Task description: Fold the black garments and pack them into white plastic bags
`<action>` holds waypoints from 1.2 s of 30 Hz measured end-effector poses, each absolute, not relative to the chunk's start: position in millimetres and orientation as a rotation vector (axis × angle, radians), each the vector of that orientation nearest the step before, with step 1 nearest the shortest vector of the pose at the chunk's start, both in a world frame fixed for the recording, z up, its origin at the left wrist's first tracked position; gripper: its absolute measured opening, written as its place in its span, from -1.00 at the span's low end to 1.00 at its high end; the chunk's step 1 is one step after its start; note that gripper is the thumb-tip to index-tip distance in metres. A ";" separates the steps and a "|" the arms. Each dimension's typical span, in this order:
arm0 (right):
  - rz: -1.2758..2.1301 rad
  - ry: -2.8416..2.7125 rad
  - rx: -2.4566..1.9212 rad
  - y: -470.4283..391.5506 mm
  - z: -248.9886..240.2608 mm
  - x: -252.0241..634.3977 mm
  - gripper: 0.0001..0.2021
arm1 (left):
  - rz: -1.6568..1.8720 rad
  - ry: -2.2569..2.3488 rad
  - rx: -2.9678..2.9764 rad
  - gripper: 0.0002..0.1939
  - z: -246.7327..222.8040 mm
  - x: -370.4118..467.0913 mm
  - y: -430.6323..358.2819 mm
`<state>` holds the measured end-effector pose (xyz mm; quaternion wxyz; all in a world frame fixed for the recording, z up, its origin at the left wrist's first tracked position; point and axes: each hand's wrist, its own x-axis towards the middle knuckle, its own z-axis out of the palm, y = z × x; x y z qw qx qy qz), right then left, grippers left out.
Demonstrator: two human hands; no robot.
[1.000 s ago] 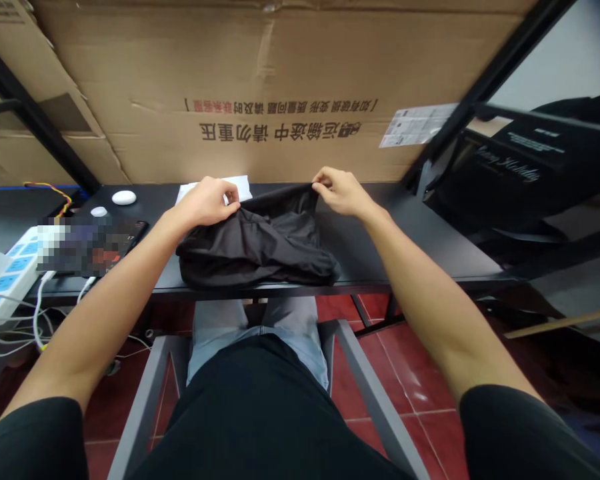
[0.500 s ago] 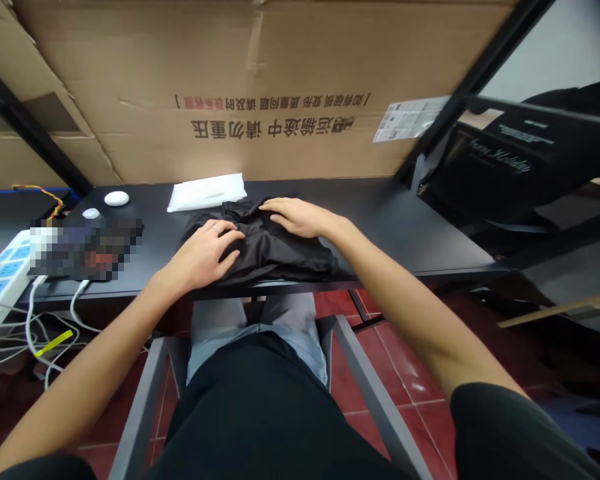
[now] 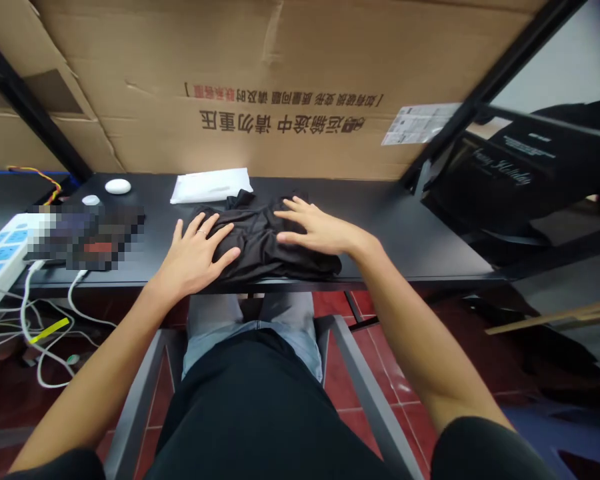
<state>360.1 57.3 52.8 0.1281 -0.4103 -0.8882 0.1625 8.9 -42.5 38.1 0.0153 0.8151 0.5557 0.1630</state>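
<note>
A crumpled piece of thin black cloth (image 3: 260, 243) lies on the dark desk (image 3: 400, 233), close to its front edge. What kind of garment or bag it is, I cannot tell. My left hand (image 3: 193, 257) rests on the cloth's left end with its fingers spread. On the right part of the cloth lies my right hand (image 3: 317, 228), palm down, fingers stretched out and thumb apart. Neither hand grips the fabric. Just behind the cloth is a flat white packet (image 3: 210, 185).
A large cardboard sheet (image 3: 290, 53) stands along the desk's back. To the left are a white oval case (image 3: 118, 187), blurred-out devices (image 3: 100, 237), a white power strip (image 3: 5, 257) and loose white cables (image 3: 30, 313). A black bag (image 3: 485, 173) is beyond the right frame post.
Both hands have spread their fingers wider. The left hand has shifted a little left and the right hand a little right across the cloth, which looks flatter. The camera view has tilted slightly.
</note>
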 end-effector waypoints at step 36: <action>0.477 -2.362 -1.274 8.3 16.4 397.6 -0.24 | 0.572 1.629 2.466 -0.25 14.0 -19.3 -27.0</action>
